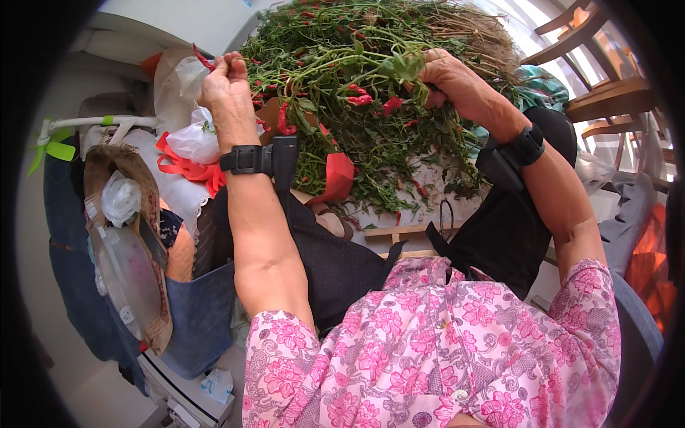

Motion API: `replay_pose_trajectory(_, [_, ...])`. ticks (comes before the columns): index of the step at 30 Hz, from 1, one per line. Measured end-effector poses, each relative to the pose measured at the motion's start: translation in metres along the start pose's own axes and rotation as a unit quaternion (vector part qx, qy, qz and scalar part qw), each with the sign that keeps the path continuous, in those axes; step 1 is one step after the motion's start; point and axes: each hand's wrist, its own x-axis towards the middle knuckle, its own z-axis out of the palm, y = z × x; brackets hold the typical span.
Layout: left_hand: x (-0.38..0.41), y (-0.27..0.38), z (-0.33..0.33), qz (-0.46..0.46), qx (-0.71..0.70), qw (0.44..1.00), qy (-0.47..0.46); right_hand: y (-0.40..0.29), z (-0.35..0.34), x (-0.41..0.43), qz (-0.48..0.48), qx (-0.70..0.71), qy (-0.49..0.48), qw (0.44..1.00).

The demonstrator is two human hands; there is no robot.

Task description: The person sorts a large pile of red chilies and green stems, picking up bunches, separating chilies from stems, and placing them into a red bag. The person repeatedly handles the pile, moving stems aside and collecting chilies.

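My left hand point(227, 83) is raised beside the heap, its fingers closed on a red chili pepper point(202, 58) whose tip points up and away. In my right hand point(448, 83) I grip a leafy green chili plant point(369, 59); its stems stretch leftward across the heap. Several wrinkled red chilies point(359, 100) hang from the stems. Another curled red chili point(286, 119) hangs lower, between my hands. Beneath and behind lies a large heap of uprooted chili plants point(321, 37), with pale brown stems and roots point(476, 37) at the far right.
Left of me stand a blue fabric bin point(198, 315), plastic bags point(122, 198) and a white rod point(101, 122). A red paper piece point(337, 174) lies near my leg. Wooden chairs point(610, 99) stand at the right. Loose leaves and chilies lie on the floor point(428, 171).
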Motion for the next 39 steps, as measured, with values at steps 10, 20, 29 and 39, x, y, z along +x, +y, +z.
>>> replay_pose_trajectory(10, [-0.088,0.015,0.059,0.145,0.152,0.955,-0.21,0.003,-0.056,0.012,-0.076,0.335,-0.061,0.937])
replay_pose_trajectory(20, [-0.176,-0.051,0.077,0.006,0.326,0.875,-0.358,0.01,-0.053,0.02,-0.059,0.357,-0.082,0.928])
replay_pose_trajectory(29, [-0.183,-0.085,0.076,-0.041,0.382,0.85,-0.361,0.007,-0.028,0.022,-0.008,0.284,0.04,0.958])
replay_pose_trajectory(39, [-0.179,-0.084,0.077,-0.121,0.411,0.826,-0.367,0.005,-0.02,0.016,0.008,0.11,0.025,0.994])
